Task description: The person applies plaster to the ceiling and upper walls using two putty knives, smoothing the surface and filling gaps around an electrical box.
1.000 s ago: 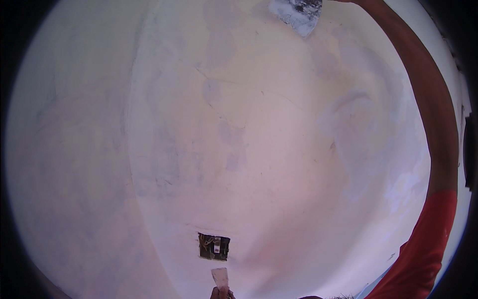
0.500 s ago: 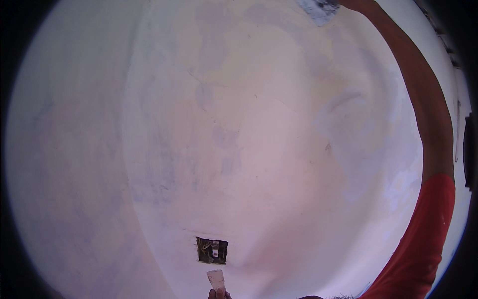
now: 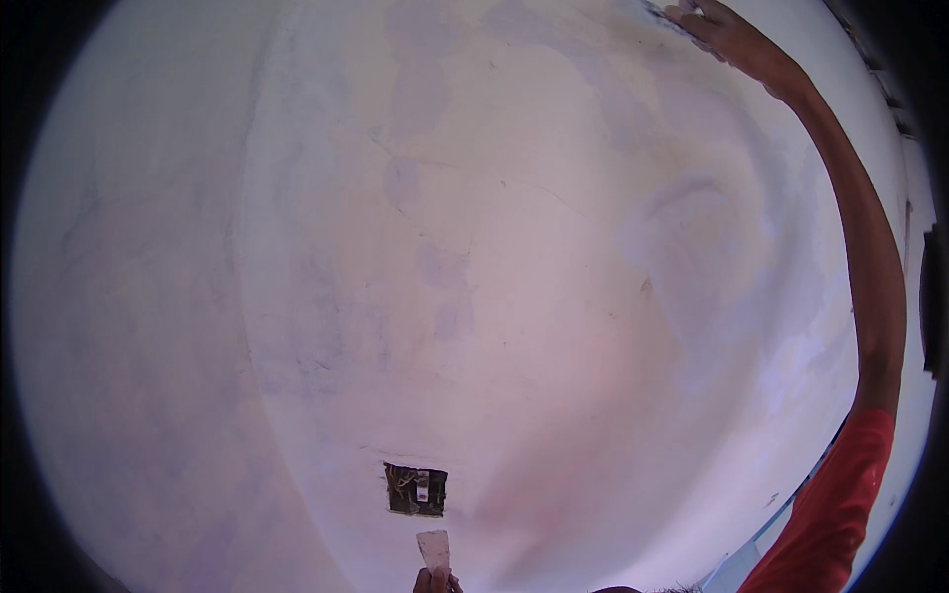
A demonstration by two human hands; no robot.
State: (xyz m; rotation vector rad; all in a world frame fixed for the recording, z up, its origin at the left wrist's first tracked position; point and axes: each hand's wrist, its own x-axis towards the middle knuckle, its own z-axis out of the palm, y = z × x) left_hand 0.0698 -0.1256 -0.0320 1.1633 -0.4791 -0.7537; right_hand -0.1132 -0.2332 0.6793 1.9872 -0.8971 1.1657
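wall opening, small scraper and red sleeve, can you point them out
Wall opening (image 3: 411, 493): head view, near the middle of its dark inside.
Small scraper (image 3: 433, 548): head view, flat of its pale blade.
Red sleeve (image 3: 832, 506): head view, middle of its cloth.

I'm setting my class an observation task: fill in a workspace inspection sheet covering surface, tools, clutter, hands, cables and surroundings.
Surface: pale cream-pink wall with blotchy lilac patches and fine dark lines.
Tools: small, flat, pinkish scraper at the lower edge; flat grey blade, seen nearly edge-on, at the upper edge.
Clutter: nothing seen.
Hands: left hand grips the scraper, blade upward; right hand, raised high, holds the grey blade.
Cables: thin wires inside a dark, roughly square wall opening; their route cannot be told.
Surroundings: red fabric sleeve at lower right; dark shape at the right rim, unidentifiable.
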